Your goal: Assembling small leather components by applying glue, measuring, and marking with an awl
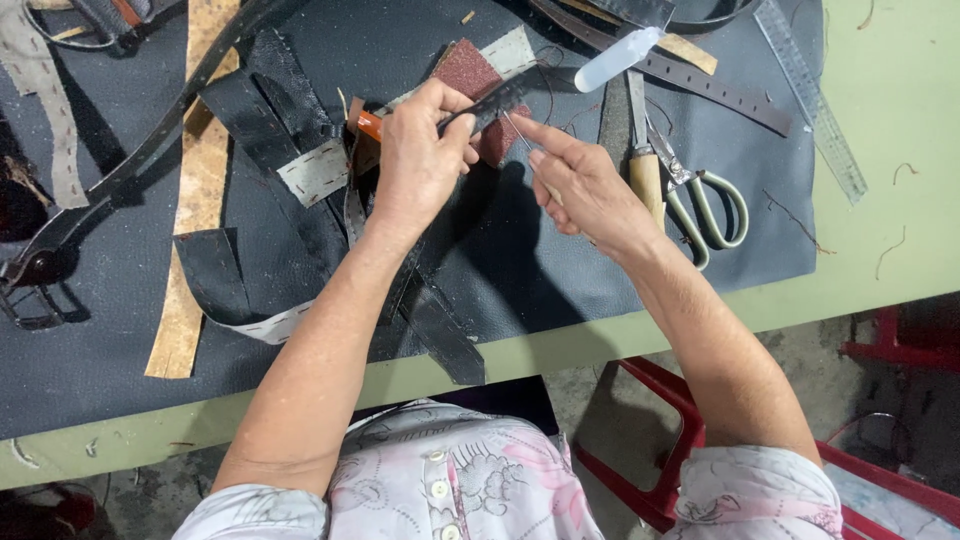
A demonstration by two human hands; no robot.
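Note:
My left hand (pixel 422 160) pinches the end of a narrow black leather strap (pixel 492 102) and holds it up over the table. Beside it, my right hand (pixel 583 183) grips a thin needle-like tool (pixel 519 134) whose tip points at the strap's edge; a fine thread runs from there. Under the strap lies a dark red sanding pad (pixel 468 72). An orange-handled tool (pixel 368 124) pokes out from behind my left hand. Both hands hover over a dark leather sheet (pixel 520 260) spread on the green table (pixel 880 180).
Scissors with pale green handles (pixel 712 205) and a wooden-handled knife (pixel 644 165) lie right of my right hand. A clear ruler (pixel 812 95), a small white bottle (pixel 616 58), punched black straps (pixel 715 88), tan leather strips (pixel 192 200) and a red stool (pixel 660 400) are nearby.

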